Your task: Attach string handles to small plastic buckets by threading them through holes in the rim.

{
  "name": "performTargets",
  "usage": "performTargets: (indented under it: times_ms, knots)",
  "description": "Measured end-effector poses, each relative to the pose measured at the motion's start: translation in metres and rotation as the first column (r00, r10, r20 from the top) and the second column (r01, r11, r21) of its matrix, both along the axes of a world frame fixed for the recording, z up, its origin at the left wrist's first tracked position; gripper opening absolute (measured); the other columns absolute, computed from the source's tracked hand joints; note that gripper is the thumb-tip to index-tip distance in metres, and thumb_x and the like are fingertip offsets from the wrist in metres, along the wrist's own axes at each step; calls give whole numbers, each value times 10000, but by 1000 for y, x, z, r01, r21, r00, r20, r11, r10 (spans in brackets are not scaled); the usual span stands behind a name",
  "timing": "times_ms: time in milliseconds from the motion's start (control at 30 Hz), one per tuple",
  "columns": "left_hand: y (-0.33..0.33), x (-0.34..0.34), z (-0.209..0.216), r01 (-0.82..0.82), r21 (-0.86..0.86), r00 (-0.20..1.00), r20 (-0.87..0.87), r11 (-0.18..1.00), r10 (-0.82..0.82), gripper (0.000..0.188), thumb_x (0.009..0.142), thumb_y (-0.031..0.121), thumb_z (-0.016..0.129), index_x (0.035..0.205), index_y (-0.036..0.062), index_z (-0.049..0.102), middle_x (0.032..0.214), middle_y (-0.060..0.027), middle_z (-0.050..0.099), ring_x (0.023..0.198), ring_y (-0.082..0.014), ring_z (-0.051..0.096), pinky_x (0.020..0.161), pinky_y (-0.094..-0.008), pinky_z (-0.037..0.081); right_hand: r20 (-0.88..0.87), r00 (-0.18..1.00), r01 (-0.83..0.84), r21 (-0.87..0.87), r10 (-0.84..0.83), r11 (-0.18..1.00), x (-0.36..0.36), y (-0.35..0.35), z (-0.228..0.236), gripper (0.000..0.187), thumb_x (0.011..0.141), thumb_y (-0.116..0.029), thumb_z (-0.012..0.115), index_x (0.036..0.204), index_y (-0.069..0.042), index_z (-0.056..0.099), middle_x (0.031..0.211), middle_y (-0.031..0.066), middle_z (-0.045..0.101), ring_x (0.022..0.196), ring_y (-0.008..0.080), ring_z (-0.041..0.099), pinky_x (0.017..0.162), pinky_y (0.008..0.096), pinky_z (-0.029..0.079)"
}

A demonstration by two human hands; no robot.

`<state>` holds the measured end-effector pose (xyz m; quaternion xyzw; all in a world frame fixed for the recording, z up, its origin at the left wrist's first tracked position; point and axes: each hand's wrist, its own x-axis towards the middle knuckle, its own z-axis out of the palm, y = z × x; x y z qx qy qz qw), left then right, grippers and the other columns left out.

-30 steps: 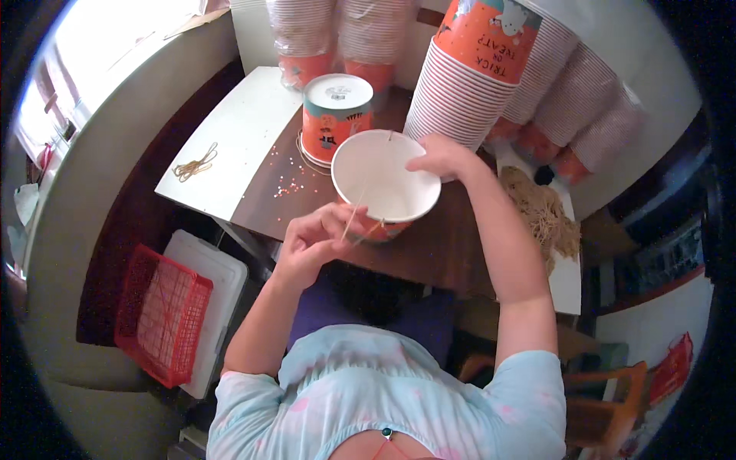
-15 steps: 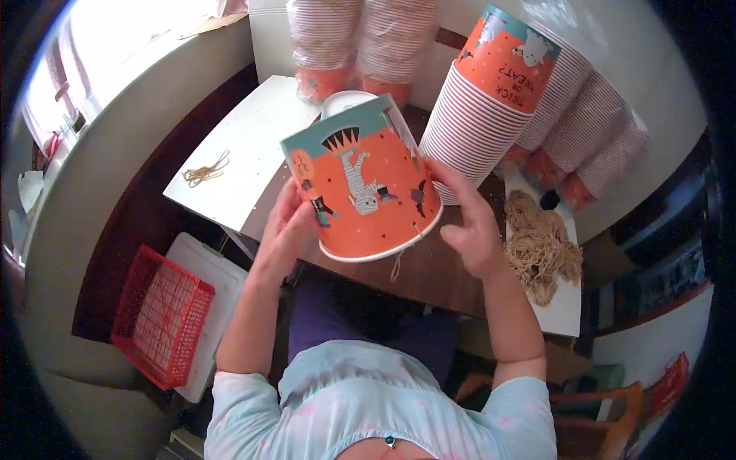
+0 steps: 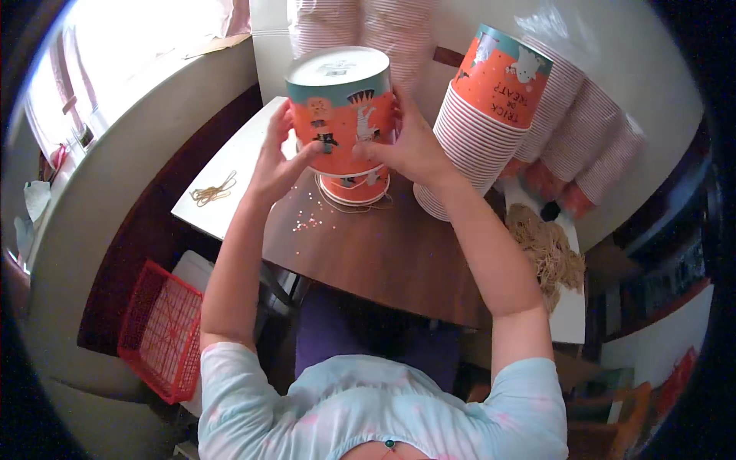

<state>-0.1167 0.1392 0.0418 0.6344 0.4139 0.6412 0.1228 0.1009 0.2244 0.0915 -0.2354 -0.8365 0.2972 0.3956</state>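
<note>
Between my two hands is an orange and teal paper bucket (image 3: 337, 115), upside down with its white base facing up. My left hand (image 3: 280, 157) grips its left side, thumb on the front. On the right side, my right hand (image 3: 410, 142) holds it the same way. Directly below is another orange bucket (image 3: 356, 190), also inverted on the brown table, with thin cord at its rim. The held bucket covers the top of the lower one; whether they touch I cannot tell.
A tall leaning stack of nested buckets (image 3: 479, 126) stands right, with bagged stacks (image 3: 586, 134) behind. Tan cord lies in a heap (image 3: 544, 249) at right; a small cord bundle (image 3: 215, 189) lies left. Small pale bits (image 3: 310, 224) dot the table (image 3: 368, 261). A red basket (image 3: 161, 330) sits lower left.
Both hands have carried the bucket away from my body and over the other bucket on the table. It was tilted toward me and now stands nearly upright, base up.
</note>
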Motion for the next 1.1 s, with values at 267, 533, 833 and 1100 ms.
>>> performTargets:
  times_ms: [267, 533, 833, 1100]
  knots:
    - [69, 17, -34, 1, -261, 998, 67, 965, 17, 975, 684, 374, 795, 1389, -43, 267, 1308, -208, 466, 1202, -277, 479, 1007, -382, 390, -47, 990, 137, 31, -135, 990, -5, 71, -71, 1038, 638, -169, 833, 1422, 19, 179, 1353, 180, 410, 1240, 249, 435, 1044, 366, 370]
    - [82, 35, -109, -351, -354, 921, -296, 867, 252, 1086, 593, 467, 811, 1392, -11, 250, 1277, -229, 490, 1191, -347, 489, 983, -418, 407, 493, 845, 233, 13, -209, 972, 25, 41, -88, 853, 711, -390, 742, 1350, 7, 342, 1276, 225, 502, 1175, 339, 506, 1002, 383, 402]
    - [55, 83, -61, -485, 104, 820, -289, 868, 493, 1051, 602, 360, 793, 1406, -20, 234, 1405, -284, 301, 1307, -417, 302, 1075, -481, 245, -396, 657, 459, 885, -641, -77, 122, 3, 153, 375, 718, -284, 734, 943, -8, 616, 974, 189, 623, 861, 357, 603, 759, 440, 479]
    - [82, 82, -79, -600, 210, 639, -456, 772, 620, 896, 657, 280, 749, 1413, 116, 298, 1448, -253, 227, 1268, -486, 306, 1053, -537, 276, 168, 735, 486, 544, -657, 684, 134, 41, 176, 335, 746, -143, 728, 980, 45, 579, 791, 143, 672, 571, 163, 647, 550, 291, 532]
